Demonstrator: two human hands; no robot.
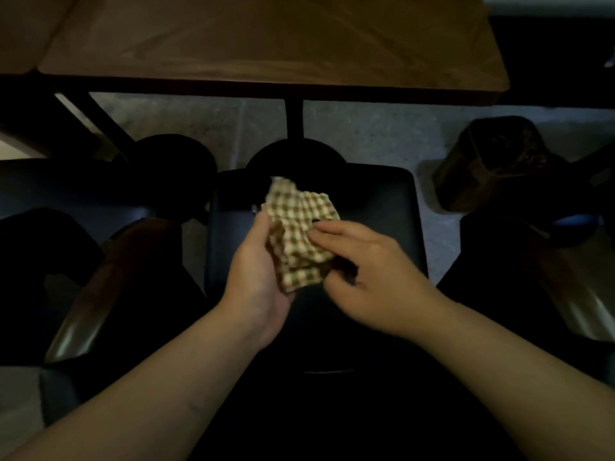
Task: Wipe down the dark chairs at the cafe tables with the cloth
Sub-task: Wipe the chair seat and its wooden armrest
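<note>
A checked cream and green cloth (pixel 299 224), folded and crumpled, is held above the dark chair seat (pixel 376 201) in the middle of the view. My left hand (pixel 256 274) holds the cloth from its left side, with the cloth lying in the palm. My right hand (pixel 369 271) pinches the cloth's right lower edge, its index finger lying across the fabric. The chair's back part is hidden under my arms and in shadow.
A brown wooden table (pixel 266 44) stands just beyond the chair on a black post (pixel 294 118). Another dark chair (pixel 66 191) is at the left. Wooden armrests (pixel 109 281) flank me. A dark bin (pixel 492 161) stands on the grey floor at the right.
</note>
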